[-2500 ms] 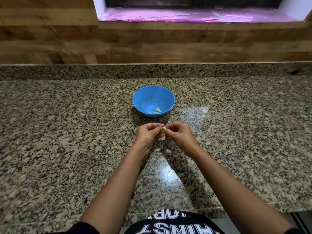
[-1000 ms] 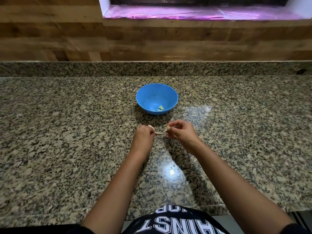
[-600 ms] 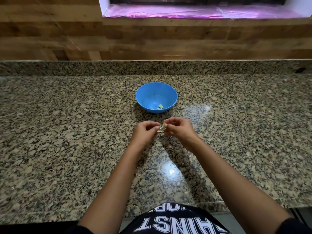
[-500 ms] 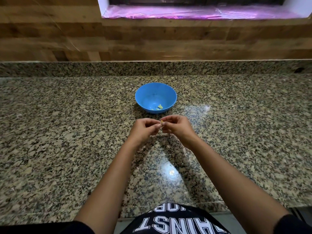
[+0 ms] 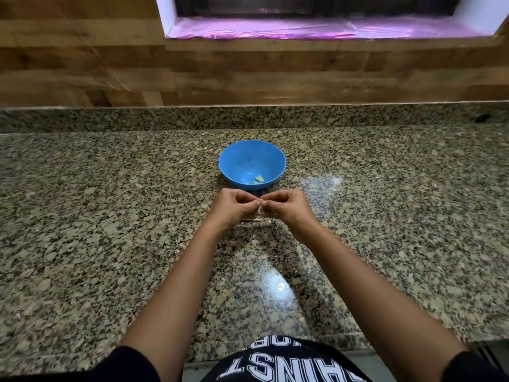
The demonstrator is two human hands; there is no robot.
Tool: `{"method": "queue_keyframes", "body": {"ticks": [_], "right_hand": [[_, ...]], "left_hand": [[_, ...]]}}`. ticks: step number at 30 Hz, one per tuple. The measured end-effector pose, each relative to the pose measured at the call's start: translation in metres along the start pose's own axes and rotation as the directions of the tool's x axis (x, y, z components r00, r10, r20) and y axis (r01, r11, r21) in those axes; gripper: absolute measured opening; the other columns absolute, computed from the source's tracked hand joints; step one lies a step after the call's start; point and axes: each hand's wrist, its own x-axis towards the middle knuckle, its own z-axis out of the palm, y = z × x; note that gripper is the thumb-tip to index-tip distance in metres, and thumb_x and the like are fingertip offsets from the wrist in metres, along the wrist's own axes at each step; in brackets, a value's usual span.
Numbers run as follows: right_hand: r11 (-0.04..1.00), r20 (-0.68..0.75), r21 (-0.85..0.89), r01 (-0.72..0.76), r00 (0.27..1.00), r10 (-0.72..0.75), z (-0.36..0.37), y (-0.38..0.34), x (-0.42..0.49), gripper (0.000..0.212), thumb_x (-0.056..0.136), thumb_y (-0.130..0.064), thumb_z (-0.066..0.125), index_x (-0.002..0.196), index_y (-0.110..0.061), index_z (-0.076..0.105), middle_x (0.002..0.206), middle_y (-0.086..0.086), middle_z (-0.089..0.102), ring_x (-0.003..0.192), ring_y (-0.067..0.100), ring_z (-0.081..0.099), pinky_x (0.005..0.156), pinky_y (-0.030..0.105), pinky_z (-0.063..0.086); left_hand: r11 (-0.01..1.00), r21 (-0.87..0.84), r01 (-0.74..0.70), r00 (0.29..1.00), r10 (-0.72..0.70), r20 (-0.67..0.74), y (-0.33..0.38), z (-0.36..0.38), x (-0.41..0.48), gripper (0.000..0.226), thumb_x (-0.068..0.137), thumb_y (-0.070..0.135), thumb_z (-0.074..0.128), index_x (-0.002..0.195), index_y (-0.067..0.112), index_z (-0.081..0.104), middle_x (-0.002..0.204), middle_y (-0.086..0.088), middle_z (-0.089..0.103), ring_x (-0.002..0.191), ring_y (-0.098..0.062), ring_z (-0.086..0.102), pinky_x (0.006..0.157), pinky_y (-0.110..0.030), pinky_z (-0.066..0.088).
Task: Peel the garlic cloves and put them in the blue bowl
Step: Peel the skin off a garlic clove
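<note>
Together left hand [image 5: 234, 206], right hand [image 5: 283, 206] pinch garlic clove [image 5: 261, 201] (near blue bowl [image 5: 252, 154]).

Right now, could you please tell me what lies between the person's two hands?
In the head view, a small pale-yellow garlic clove, pinched by the left hand and right hand, with papery skin hanging below.

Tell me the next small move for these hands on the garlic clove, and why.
Probably draw the hands slightly apart to strip the last skin. The left hand and right hand both pinch the garlic clove just in front of the blue bowl. A pale sliver of skin seems to hang beneath it, so it likely isn't ready to join the peeled pieces.
</note>
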Motion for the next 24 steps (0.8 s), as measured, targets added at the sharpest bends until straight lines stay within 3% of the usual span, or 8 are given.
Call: {"method": "queue_keyframes", "body": {"ticks": [6,10,14,17,21,24], "right_hand": [[0.995,-0.003,0.099,-0.026,1.0,0.027,-0.004,0.008,-0.004,0.011,0.085,0.008,0.058,0.095,0.006,0.063,0.085,0.018,0.066,0.074,0.022,0.066,0.07,0.025,0.058],[0.975,-0.012,0.218,-0.041,0.999,0.044,-0.006,0.009,-0.005,0.011,0.086,0.008,0.056,0.095,0.004,0.062,0.082,0.017,0.065,0.07,0.021,0.065,0.07,0.025,0.057],[0.984,0.038,0.169,-0.064,0.998,0.059,-0.011,0.007,-0.008,0.009,0.086,0.004,0.059,0.093,0.009,0.061,0.08,0.015,0.066,0.066,0.017,0.066,0.066,0.023,0.058],[0.995,0.044,0.076,-0.062,0.997,0.059,-0.014,0.004,-0.011,0.015,0.085,0.002,0.061,0.096,0.012,0.061,0.078,0.015,0.065,0.063,0.016,0.065,0.06,0.021,0.056],[0.996,-0.001,0.084,-0.04,0.999,0.04,-0.013,0.003,-0.013,0.009,0.084,0.002,0.062,0.089,0.009,0.059,0.074,0.017,0.064,0.056,0.016,0.064,0.058,0.023,0.057],[0.989,0.0,0.141,-0.045,0.999,0.045,-0.01,0.004,-0.013,0.002,0.086,0.005,0.058,0.083,0.005,0.058,0.069,0.017,0.063,0.053,0.017,0.064,0.056,0.023,0.057]], "left_hand": [[0.998,-0.066,0.013,1.0,-0.013,-0.008,-0.007,0.006,-0.002,0.002,0.083,0.001,0.067,0.085,0.002,0.067,0.076,-0.01,0.067,0.065,-0.017,0.063,0.062,-0.021,0.055],[0.988,-0.152,0.016,1.0,-0.012,0.027,-0.012,0.012,-0.006,0.019,0.077,-0.003,0.071,0.095,0.0,0.067,0.09,-0.015,0.07,0.079,-0.019,0.067,0.078,-0.028,0.057],[0.996,-0.074,-0.058,0.997,0.054,-0.059,-0.018,0.017,-0.008,0.011,0.082,0.003,0.069,0.089,0.011,0.07,0.083,-0.004,0.07,0.077,-0.013,0.066,0.071,-0.022,0.055],[0.993,0.045,-0.112,0.992,0.114,-0.055,-0.018,0.017,-0.006,0.011,0.083,0.008,0.068,0.086,0.019,0.07,0.085,0.001,0.071,0.081,-0.01,0.066,0.074,-0.023,0.055],[0.99,-0.13,-0.053,0.997,0.046,-0.055,-0.016,0.023,-0.007,0.007,0.084,0.007,0.068,0.089,0.011,0.065,0.086,-0.006,0.068,0.08,-0.015,0.065,0.073,-0.024,0.055],[0.983,-0.18,-0.039,0.998,0.029,-0.057,-0.019,0.029,-0.007,0.003,0.089,0.009,0.062,0.086,0.009,0.06,0.086,-0.011,0.066,0.078,-0.019,0.064,0.077,-0.033,0.056]]}}
